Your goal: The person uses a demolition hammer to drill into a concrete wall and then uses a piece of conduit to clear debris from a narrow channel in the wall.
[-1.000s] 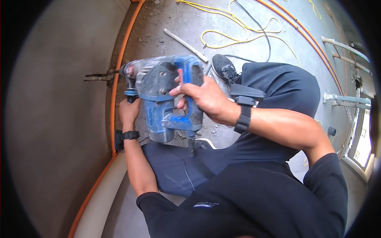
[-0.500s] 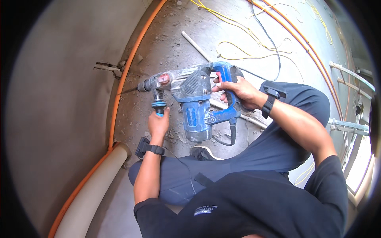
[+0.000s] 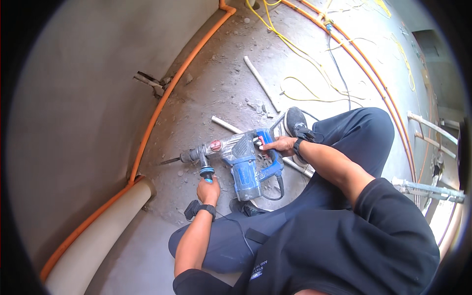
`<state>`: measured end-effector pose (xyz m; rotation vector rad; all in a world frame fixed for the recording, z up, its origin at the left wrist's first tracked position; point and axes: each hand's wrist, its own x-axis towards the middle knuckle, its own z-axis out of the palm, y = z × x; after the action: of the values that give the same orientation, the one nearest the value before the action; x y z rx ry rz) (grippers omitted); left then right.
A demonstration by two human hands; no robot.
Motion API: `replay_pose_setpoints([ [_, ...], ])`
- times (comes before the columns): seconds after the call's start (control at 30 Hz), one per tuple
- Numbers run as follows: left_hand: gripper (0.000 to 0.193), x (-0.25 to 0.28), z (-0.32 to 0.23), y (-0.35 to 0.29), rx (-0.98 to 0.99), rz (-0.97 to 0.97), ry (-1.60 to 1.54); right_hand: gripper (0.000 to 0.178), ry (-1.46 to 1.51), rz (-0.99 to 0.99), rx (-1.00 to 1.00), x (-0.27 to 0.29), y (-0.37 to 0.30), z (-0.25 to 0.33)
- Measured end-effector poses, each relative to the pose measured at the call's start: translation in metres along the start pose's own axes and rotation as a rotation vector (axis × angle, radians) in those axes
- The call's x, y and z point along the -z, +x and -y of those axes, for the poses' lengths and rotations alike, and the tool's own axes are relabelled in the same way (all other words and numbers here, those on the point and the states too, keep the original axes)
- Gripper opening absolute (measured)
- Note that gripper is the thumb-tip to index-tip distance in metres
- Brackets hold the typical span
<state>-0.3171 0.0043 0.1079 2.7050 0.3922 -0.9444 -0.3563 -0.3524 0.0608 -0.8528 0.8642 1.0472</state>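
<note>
A blue and grey rotary hammer drill (image 3: 244,169) is held low over the concrete floor, its long bit (image 3: 170,161) pointing left toward the wall. My left hand (image 3: 208,191) is closed round the side handle under the drill's front end. At the back, my right hand (image 3: 280,146) wraps the blue rear handle, with fingers near the red trigger. The bit's tip lies close to the orange pipe (image 3: 155,120) along the wall's foot; whether it touches anything I cannot tell. Both my wrists carry black strapped devices.
A thick pale pipe (image 3: 105,236) rises at the lower left. Loose white pipe pieces (image 3: 260,83) and rubble lie on the floor. Yellow cable (image 3: 300,51) and a dark cord stretch across the far side. A broken hole (image 3: 150,81) opens in the wall; metal bars (image 3: 427,189) stand at right.
The drill and both hands have moved lower in the view and farther from me, toward the floor. The view has shifted, showing more of the far floor and my right shoe.
</note>
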Motion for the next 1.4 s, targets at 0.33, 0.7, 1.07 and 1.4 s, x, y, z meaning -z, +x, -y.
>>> replay_pose_setpoints([
  [0.33, 0.046, 0.003, 0.011, -0.006, 0.131, 0.154, 0.082, 0.035, -0.096, 0.017, -0.241, -0.006, 0.000, -0.010],
  [0.7, 0.066, -0.031, 0.036, 0.026, 0.326, 0.536, -0.159, 0.029, -0.023, -0.073, -0.051, -0.006, 0.019, -0.059],
  [1.07, 0.066, -0.006, 0.010, 0.031, 0.477, 0.698, -0.200, 0.050, -0.284, -0.306, 0.024, -0.013, 0.024, -0.081],
  [1.4, 0.068, -0.001, 0.006, 0.030, 0.396, 0.714, -0.188, 0.092, -0.573, -0.440, -0.076, -0.010, 0.031, -0.084],
])
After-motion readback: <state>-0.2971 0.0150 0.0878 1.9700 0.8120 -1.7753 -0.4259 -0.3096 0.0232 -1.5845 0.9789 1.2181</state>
